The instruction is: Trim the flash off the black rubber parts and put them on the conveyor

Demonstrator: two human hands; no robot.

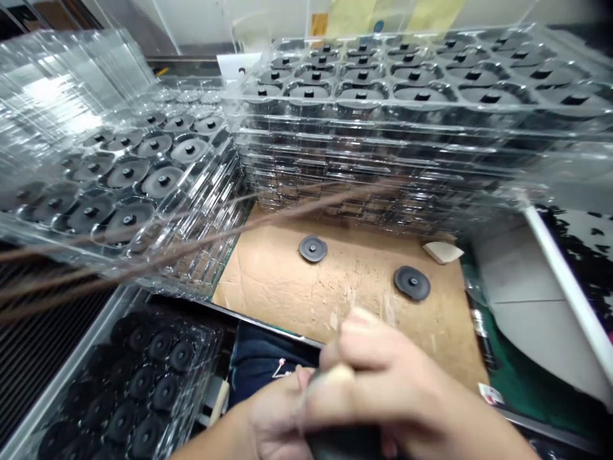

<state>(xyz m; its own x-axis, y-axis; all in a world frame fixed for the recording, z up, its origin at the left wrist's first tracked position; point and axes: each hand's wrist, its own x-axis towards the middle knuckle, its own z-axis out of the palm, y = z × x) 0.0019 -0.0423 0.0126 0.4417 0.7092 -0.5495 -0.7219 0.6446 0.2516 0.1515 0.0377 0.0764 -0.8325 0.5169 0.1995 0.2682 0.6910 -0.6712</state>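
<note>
My right hand (383,377) is closed in front of my body, its fingers curled around a dark grey part (347,442), blurred and mostly covered. Close against it from the left, my left hand (278,415) holds the same part from below; most of its fingers are hidden. On the brown cardboard beyond my hands lie two loose black rubber-like discs, each with a small central stub: one disc (313,248) towards the middle, the other disc (412,283) farther right.
Stacked clear plastic trays (335,137) full of discs stand at the back, another tray stack (191,223) at left. A lower tray (191,383) of discs sits front left. The cardboard (268,281) covers the bench; a pale wedge-shaped piece (443,252) lies there. A white bin (536,319) stands right.
</note>
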